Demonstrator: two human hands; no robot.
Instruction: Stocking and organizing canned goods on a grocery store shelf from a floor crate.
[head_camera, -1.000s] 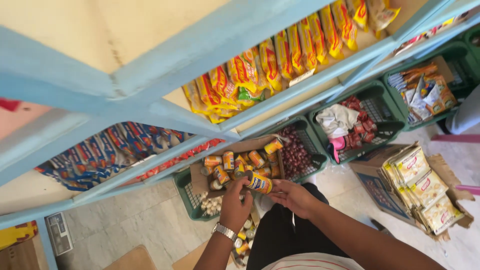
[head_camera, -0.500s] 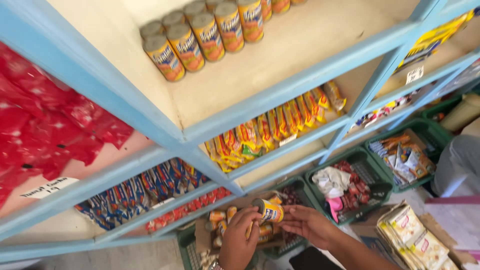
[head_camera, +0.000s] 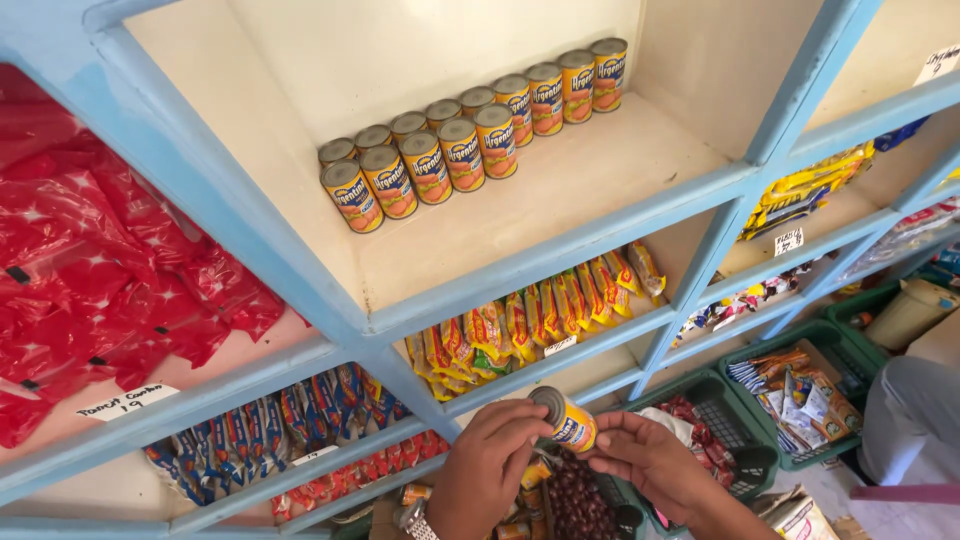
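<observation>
Both hands pinch 1 yellow can (head_camera: 563, 419): the left hand (head_camera: 487, 462) clasps its near-left side, the right hand (head_camera: 652, 462) its right end. The can lies tilted, silver lid pointing up-left, low before the blue shelf (head_camera: 560, 262). Above, 2 rows of matching cans (head_camera: 470, 130) stand upright.

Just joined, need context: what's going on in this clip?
A person stands at a blue shop shelf and holds one can between both hands, low in the view. The left hand grips it from the left, and the right hand touches its other end. Up on the shelf, more cans of the same kind stand in two rows. Yellow snack packs fill the compartment below them, red bags sit at left, and green crates of goods lie on the floor.
</observation>
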